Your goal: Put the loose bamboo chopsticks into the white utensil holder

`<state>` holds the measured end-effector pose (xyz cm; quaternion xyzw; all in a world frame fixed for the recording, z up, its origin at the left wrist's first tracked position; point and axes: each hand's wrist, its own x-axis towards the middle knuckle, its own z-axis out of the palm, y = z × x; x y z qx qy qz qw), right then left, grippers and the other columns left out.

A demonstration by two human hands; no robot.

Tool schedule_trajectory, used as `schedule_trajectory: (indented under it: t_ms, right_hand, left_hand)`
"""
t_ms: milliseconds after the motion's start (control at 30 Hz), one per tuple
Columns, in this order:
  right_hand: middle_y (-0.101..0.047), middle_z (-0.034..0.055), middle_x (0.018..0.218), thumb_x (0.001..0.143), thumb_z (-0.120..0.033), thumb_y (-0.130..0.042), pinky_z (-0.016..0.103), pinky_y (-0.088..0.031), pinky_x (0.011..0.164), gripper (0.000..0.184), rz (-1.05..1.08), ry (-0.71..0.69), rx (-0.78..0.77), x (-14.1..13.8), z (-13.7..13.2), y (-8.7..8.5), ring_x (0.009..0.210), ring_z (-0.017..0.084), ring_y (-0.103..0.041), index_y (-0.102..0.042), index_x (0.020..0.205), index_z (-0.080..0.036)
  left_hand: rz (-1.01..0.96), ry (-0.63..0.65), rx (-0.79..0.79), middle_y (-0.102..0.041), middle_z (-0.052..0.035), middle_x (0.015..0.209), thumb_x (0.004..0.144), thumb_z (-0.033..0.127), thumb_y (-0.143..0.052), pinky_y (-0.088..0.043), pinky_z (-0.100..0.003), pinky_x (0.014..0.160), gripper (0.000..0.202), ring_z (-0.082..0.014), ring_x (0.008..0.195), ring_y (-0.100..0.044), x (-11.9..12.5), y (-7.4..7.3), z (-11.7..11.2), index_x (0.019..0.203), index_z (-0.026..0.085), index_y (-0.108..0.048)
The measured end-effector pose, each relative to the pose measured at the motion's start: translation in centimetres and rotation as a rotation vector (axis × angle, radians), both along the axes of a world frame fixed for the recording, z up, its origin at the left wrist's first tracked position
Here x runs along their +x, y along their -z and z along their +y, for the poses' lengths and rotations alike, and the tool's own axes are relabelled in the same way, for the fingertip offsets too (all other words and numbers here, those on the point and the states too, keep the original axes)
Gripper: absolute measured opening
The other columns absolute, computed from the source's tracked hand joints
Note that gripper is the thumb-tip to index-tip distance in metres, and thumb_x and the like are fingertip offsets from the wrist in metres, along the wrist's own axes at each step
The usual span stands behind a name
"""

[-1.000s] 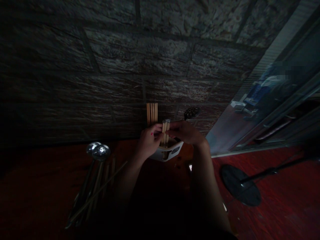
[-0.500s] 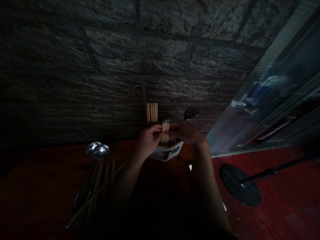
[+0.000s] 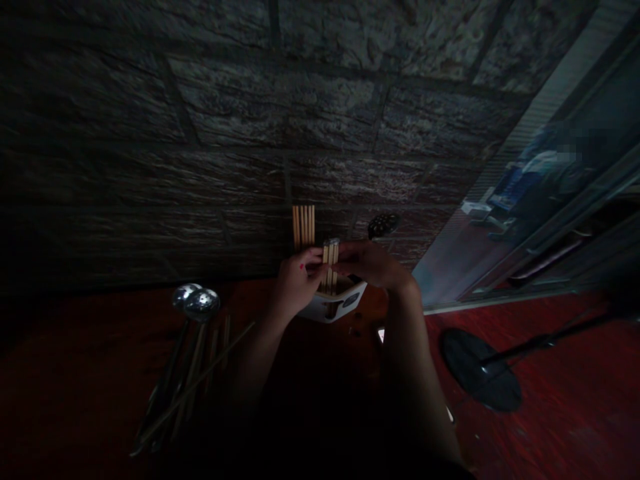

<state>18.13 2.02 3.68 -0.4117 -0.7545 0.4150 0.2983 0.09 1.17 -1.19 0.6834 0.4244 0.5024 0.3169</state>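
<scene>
A small bundle of chopsticks (image 3: 329,280) stands upright between my two hands, over a white utensil holder (image 3: 320,311). My left hand (image 3: 299,279) pinches the bundle from the left, fingers closed. From the right, the fingers of my right hand (image 3: 370,261) close on the same bundle near its top. The lower ends go down into the holder, where I cannot see them. Behind my left hand, another row of chopsticks (image 3: 303,227) rises upright. A dark slotted spoon (image 3: 383,225) sticks up behind my right hand.
Two metal ladles (image 3: 203,303) lie on the reddish table (image 3: 75,373) at left, beside several loose chopsticks (image 3: 220,357). A stone wall (image 3: 250,133) stands close behind. At right are a glass door (image 3: 500,220) and a stand with a round black base (image 3: 480,370).
Almost nothing differs. Both hands stay on the chopstick bundle, whose tops have spread slightly to the left.
</scene>
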Motion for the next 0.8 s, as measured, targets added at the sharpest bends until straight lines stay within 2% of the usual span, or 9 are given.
schedule_trajectory:
  t_ms: [200, 467, 800]
  right_hand:
    - [-0.071, 0.0019, 0.082, 0.075, -0.02, -0.064, 0.025, -0.048, 0.069, 0.021, -0.001, 0.005, 0.015, 0.33, 0.49, 0.65, 0.072, 0.013, -0.062, -0.072, 0.094, -0.018]
    - [-0.071, 0.0022, 0.082, 0.077, -0.025, -0.064, 0.025, -0.049, 0.069, 0.023, -0.038, 0.022, 0.036, 0.42, 0.49, 0.68, 0.073, 0.014, -0.062, -0.073, 0.097, -0.02]
    - [-0.069, 0.0017, 0.081, 0.075, -0.028, -0.067, 0.026, -0.048, 0.069, 0.02, -0.012, 0.013, -0.013, 0.29, 0.53, 0.69, 0.072, 0.013, -0.061, -0.072, 0.091, -0.018]
  left_hand:
    - [-0.028, 0.028, -0.013, -0.075, -0.0081, 0.097, 0.082, 0.015, -0.063, -0.058, -0.034, 0.08, 0.022, -0.0192, 0.088, -0.071, 0.03, -0.09, -0.08, 0.104, 0.015, -0.065]
    - [0.012, 0.012, 0.025, -0.075, -0.0059, 0.094, 0.082, 0.017, -0.063, -0.058, -0.032, 0.077, 0.021, -0.0193, 0.086, -0.071, 0.02, -0.01, -0.04, 0.102, 0.019, -0.066]
    - [0.049, 0.029, 0.034, -0.074, -0.0082, 0.098, 0.083, 0.017, -0.061, -0.057, -0.034, 0.08, 0.022, -0.0201, 0.09, -0.07, -0.14, 0.11, 0.05, 0.105, 0.017, -0.064]
